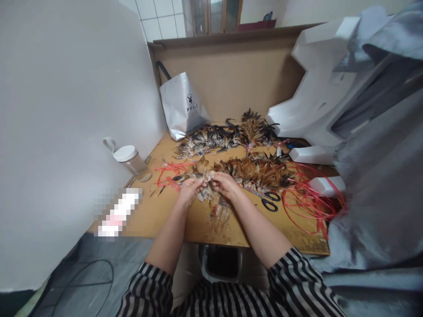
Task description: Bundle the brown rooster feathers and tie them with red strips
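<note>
My left hand (189, 190) and my right hand (225, 184) meet over the wooden table (158, 211), both pinched on a small bunch of brown feathers (207, 193). More loose feathers trail toward me from that bunch. Two long rows of brown and black feathers (254, 171) lie across the table just beyond my hands. Black-handled scissors (269, 200) rest right of my right hand.
Red plastic strings (307, 202) loop at the right and left of the table. A white-lidded jar (132, 159) stands at the left edge, a silver bag (181, 105) at the back, white foam pieces (313, 105) at the right. A bin (222, 263) sits below the table's near edge.
</note>
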A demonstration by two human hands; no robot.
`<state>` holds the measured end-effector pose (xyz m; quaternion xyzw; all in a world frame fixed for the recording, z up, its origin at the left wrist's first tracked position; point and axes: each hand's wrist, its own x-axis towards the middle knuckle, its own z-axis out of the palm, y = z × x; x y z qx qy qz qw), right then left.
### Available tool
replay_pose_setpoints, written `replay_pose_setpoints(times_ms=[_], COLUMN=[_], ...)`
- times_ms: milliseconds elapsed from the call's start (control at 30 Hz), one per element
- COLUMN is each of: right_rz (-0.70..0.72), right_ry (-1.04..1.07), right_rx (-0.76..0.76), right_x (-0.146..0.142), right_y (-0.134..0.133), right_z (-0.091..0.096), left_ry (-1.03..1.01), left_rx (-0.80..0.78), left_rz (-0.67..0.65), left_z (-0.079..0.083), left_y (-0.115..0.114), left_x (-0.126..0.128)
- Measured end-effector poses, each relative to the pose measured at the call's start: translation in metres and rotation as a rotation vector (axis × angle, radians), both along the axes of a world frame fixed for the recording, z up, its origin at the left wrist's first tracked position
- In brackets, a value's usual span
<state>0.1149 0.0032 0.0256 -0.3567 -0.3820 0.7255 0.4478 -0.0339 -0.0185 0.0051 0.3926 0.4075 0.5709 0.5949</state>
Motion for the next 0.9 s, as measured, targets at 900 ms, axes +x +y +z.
replay_pose_setpoints(times_ms=[900], right_rz=[-0.265], right_ry=[0.078], right_rx=[0.124], right_x=[-0.016], right_y=[0.002], right_z=[-0.012], left_ry=[-0.109], left_rx=[-0.074], left_rz=[-0.112], left_z=[0.0], left_y=[-0.002], left_x=[0.0])
